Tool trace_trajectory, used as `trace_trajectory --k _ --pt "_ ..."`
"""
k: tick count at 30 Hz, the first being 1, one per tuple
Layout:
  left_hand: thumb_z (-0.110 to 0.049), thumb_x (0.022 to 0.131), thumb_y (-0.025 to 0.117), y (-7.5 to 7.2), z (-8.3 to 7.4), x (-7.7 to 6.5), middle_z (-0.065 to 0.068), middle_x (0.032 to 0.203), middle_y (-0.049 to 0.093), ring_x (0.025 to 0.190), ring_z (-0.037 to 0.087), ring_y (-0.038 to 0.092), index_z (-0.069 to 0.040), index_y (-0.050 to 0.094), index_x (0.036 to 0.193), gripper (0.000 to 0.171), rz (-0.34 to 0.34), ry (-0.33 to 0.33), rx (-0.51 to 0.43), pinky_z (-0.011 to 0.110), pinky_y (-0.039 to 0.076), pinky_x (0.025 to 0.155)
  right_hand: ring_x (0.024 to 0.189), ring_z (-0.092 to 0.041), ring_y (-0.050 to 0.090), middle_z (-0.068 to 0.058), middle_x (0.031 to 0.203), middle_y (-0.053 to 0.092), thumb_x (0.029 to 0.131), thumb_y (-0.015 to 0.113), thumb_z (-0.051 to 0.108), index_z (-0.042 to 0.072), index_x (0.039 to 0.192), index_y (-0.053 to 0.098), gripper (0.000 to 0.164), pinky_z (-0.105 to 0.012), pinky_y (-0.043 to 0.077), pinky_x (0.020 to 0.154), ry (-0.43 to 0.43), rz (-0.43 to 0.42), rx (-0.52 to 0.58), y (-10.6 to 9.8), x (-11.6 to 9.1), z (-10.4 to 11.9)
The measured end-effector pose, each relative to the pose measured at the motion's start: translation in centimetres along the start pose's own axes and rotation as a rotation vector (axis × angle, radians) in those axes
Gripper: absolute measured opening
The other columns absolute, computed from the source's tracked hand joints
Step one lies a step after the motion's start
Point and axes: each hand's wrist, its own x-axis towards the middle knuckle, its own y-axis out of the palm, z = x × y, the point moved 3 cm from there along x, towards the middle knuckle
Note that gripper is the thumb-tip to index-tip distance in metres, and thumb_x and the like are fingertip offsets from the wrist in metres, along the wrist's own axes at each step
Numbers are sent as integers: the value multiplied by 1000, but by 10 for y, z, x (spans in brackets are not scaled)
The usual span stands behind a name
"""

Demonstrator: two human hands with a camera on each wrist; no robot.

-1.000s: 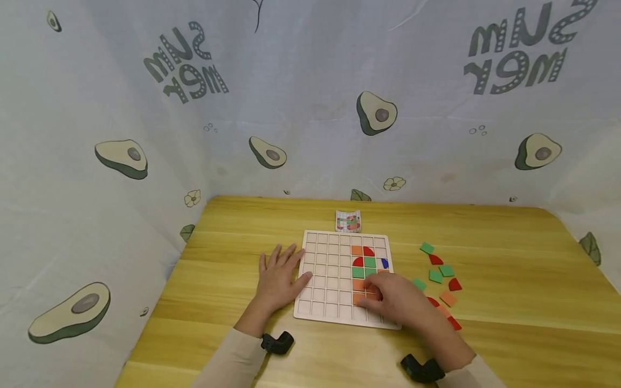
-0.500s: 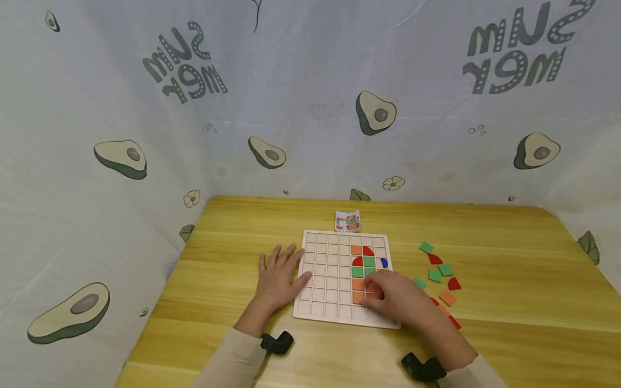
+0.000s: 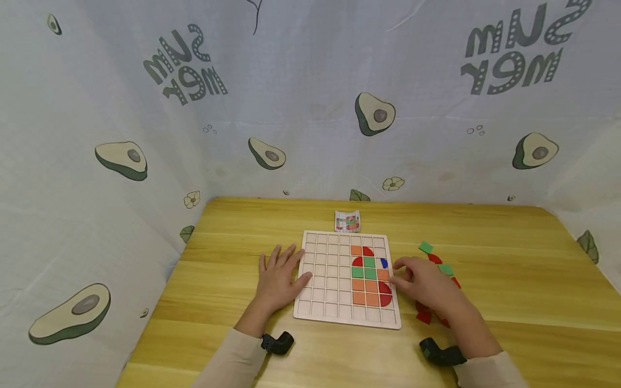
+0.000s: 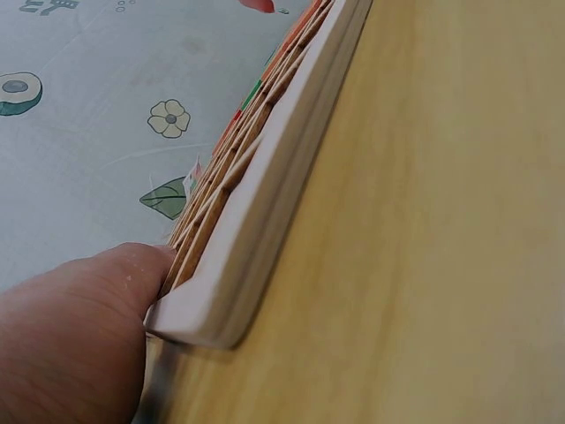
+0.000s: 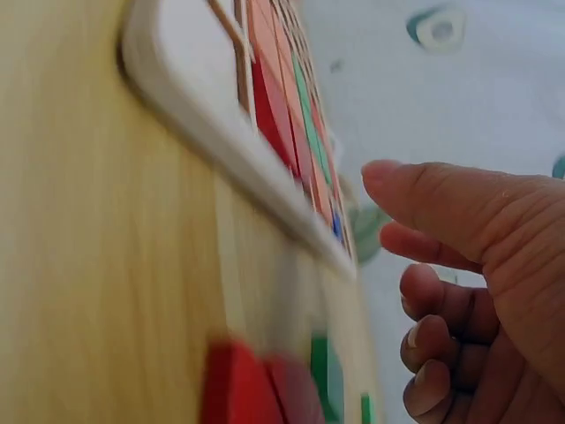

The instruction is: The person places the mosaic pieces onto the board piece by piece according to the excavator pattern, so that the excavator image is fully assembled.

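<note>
A wooden grid board lies flat on the table. Its right side bears orange squares, green squares, red quarter circles and a small blue piece. My left hand rests with spread fingers at the board's left edge, the thumb over its rim. Just off the right edge hovers my right hand, thumb and index finger apart with nothing between them. The other fingers are loosely curled. Loose red pieces lie partly hidden below this hand.
Behind the board stands a small printed pattern card. More loose pieces lie to the right, among them a green square and a red quarter circle. A printed curtain hangs behind the table.
My right hand has moved right, from over the board's lower right cells to just beyond its edge. Two red quarter circles on the board are now uncovered. The left hand has stayed put.
</note>
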Motion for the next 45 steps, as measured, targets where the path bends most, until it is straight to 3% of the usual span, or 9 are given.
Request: trace_trajectory --k 4,9,17,22,30,40,45 --pt "-56 100 53 1 0 -1 3 166 37 157 40 20 -27 46 155 62 -1 -2 -4 73 5 121 74 -21 55 -8 86 62 95 72 40 1 123 64 49 -34 50 63 98 -83 -40 -13 1 -33" --pt "-56 100 53 1 1 -2 3 166 37 157 40 20 -27 46 155 62 -4 0 -1 73 5 121 81 -30 62 -22 99 68 97 66 43 -6 122 60 55 -40 52 66 204 -195 -83 -24 -1 -67" --pt "-56 100 53 2 2 -2 4 165 38 157 40 20 -27 47 155 62 -9 4 3 74 5 121 83 -36 64 -27 102 68 97 64 50 -6 116 63 60 -40 48 62 281 -244 -79 -26 -1 -82" --pt "-56 100 54 3 3 -2 4 166 37 158 40 19 -27 47 155 62 -4 -4 -6 73 3 121 82 -34 63 -26 99 69 97 66 40 -5 116 65 48 -40 48 63 269 -248 -78 -23 0 -79" --pt "-55 100 55 2 2 -2 4 165 38 157 41 19 -27 47 155 62 -12 -1 -10 74 3 121 74 -21 52 -10 87 62 98 68 29 -4 123 65 41 -30 42 64 122 -156 -18 -23 3 -71" --pt "-55 100 54 3 2 0 4 166 37 158 40 19 -27 46 155 62 -10 3 -7 73 3 121 78 -23 53 -9 87 62 97 70 27 -4 118 67 38 -33 46 68 92 -168 -48 -22 5 -70" --pt "-56 100 53 3 2 0 3 166 36 158 40 18 -28 46 155 62 -3 -1 -7 73 2 121 80 -23 54 -8 87 60 96 71 28 -2 118 66 37 -34 48 68 97 -156 -52 -24 4 -59"
